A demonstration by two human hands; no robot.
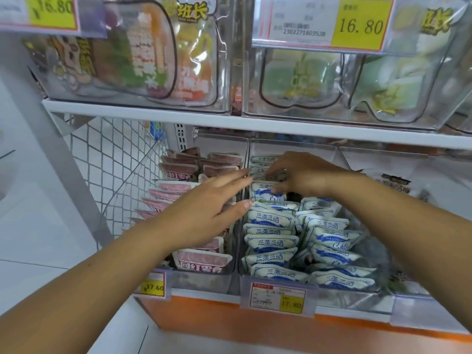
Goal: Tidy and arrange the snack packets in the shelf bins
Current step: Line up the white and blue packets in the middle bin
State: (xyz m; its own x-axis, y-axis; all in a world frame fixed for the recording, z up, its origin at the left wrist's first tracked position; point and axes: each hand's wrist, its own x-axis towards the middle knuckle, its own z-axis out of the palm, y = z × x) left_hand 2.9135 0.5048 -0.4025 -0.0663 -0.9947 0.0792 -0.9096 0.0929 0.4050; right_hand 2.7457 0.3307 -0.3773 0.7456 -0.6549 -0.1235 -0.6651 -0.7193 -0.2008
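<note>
Clear plastic bins (344, 295) sat on a white shelf (153, 111) with an orange front strip (204, 311), wire mesh (115, 162) at its left end and pale floor tiles (30, 226) beyond. The left hand (204, 205) reached flat, fingers straight, over the pink packets (201, 261). The right hand (304, 175) pinched a blue-and-white packet (263, 190) with curled fingers, at the back of the middle bin.

My left hand (214, 200) stretched forward, palm down, fingers straight, thumb spread. My right hand (304, 175) further ahead, fingers curled downward; grip unclear. Both arms extended, converging.
</note>
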